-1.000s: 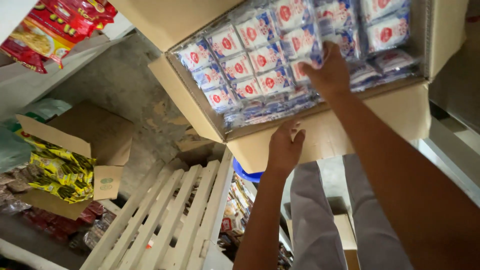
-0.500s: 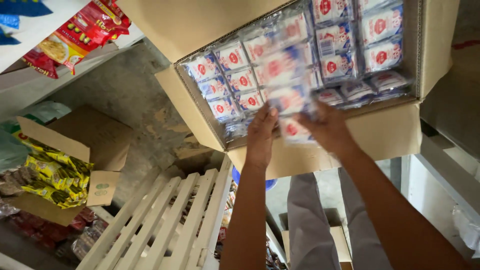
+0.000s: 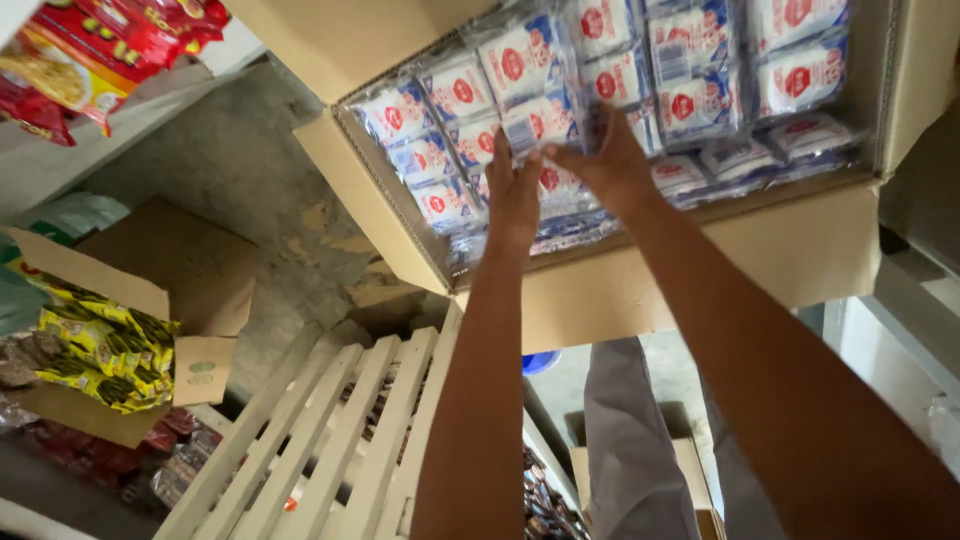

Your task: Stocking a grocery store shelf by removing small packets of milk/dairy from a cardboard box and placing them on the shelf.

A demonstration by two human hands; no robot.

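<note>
An open cardboard box [image 3: 650, 290] is in front of me, packed with several clear multipacks of small white-and-blue packets with red round marks. Both my hands reach into it. My left hand [image 3: 513, 195] presses against the side of one multipack [image 3: 530, 95] near the box's middle. My right hand [image 3: 605, 160] grips the same multipack from its right side, fingers curled over its edge. The pack sits slightly raised above its neighbours.
A white slatted wooden rack [image 3: 330, 430] stands below the box. An open carton [image 3: 150, 290] with yellow packets [image 3: 95, 345] sits at the left. Red snack bags [image 3: 110, 40] hang at the top left. A person's grey trouser legs [image 3: 630, 440] show below.
My left hand rose from the box's front wall into the box. My right hand slid left. Both now hold one multipack, which has lifted a little.
</note>
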